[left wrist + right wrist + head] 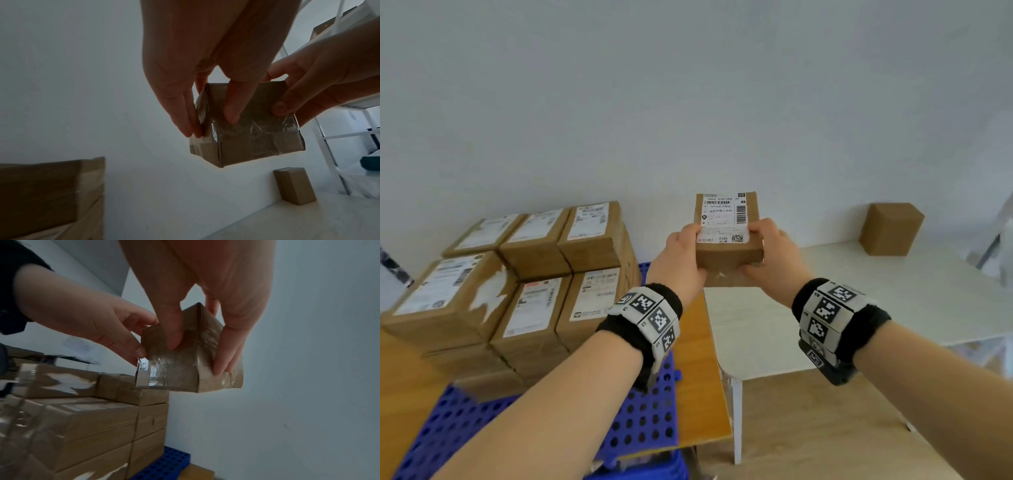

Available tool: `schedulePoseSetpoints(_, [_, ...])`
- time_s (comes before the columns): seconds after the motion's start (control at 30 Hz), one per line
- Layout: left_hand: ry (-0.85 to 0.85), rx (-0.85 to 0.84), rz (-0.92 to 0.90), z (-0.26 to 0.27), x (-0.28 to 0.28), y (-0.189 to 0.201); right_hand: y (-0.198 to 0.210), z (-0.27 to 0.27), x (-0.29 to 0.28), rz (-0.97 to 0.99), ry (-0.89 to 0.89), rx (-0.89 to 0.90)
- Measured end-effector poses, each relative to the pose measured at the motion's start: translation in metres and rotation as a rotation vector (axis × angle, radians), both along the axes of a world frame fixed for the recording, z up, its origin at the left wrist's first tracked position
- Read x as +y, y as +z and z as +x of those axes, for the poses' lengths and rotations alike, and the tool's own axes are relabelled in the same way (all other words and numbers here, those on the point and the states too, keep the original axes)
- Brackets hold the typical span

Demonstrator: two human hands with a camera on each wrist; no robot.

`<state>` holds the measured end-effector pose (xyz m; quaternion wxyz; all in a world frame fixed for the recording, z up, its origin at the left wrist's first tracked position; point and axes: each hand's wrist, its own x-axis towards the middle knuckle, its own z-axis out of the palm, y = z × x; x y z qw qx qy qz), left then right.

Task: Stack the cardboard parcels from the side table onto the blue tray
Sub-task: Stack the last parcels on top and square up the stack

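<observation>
Two hands, left hand point(681, 260) and right hand point(770, 257), each grip around parcel point(727, 240), label point(724, 219) text blurred.

Wooden table point(702, 377) at left: blue tray point(640, 425) lies on it, perforated, reaching near edge. Stacked parcels point(527, 274) sit on tray, far left part, several layers. White side table point(774, 329) just right of wooden one: single plain parcel point(890, 229) upright at far right, by wall.

A plain white wall point(688, 102) is rising behind; a white metal shelving frame point(329, 138) is standing by it on the right.
</observation>
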<state>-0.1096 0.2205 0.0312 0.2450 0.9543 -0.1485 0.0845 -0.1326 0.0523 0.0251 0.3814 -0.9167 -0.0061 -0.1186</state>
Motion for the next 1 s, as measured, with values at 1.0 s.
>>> schedulePoseSetpoints(1.0, [0.055,-0.134,0.177,-0.016,0.359,0.0,-0.016,-0.004,0.344,-0.205,0.129,0.144])
